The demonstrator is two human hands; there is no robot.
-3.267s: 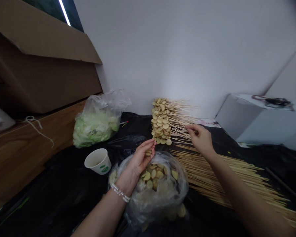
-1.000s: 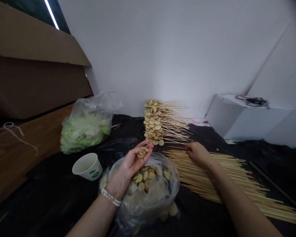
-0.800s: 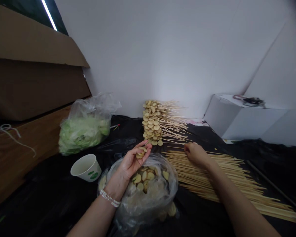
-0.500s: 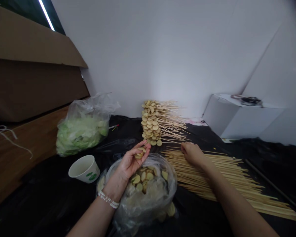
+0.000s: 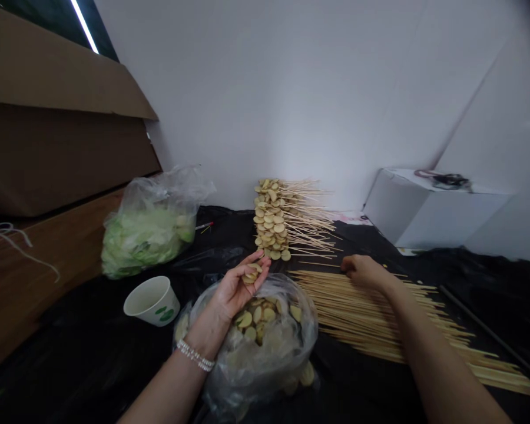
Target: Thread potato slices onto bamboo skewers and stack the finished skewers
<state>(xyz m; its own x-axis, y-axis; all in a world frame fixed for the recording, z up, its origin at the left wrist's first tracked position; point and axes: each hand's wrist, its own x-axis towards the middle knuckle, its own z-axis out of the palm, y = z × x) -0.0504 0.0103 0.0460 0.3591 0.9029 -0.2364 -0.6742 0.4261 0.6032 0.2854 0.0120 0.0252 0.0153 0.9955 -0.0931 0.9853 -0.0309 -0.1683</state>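
My left hand (image 5: 238, 285) is palm up above an open plastic bag, its fingers curled around a few potato slices (image 5: 251, 273). The clear bag (image 5: 307, 294) below it is full of more pale round slices (image 5: 258, 316). My right hand (image 5: 364, 272) is closed in a pinch on a thin bamboo skewer (image 5: 318, 264), whose tip points left toward my left hand. Many loose skewers (image 5: 357, 312) lie side by side beneath my right hand and forearm. Behind my hands is a stack of skewered potato slices (image 5: 270, 221), sticks pointing right.
A white paper cup (image 5: 152, 301) stands left of the bag. Beyond it sits a plastic bag of pale green leaves (image 5: 148, 238), with a pen (image 5: 204, 225) nearby. A white box (image 5: 424, 206) is at the right, a cardboard box (image 5: 66, 147) at the left. Black sheeting (image 5: 70, 359) covers the surface.
My right hand has moved to the right, with the skewer's left part now showing between my hands. My left hand has stayed in place with its slices.
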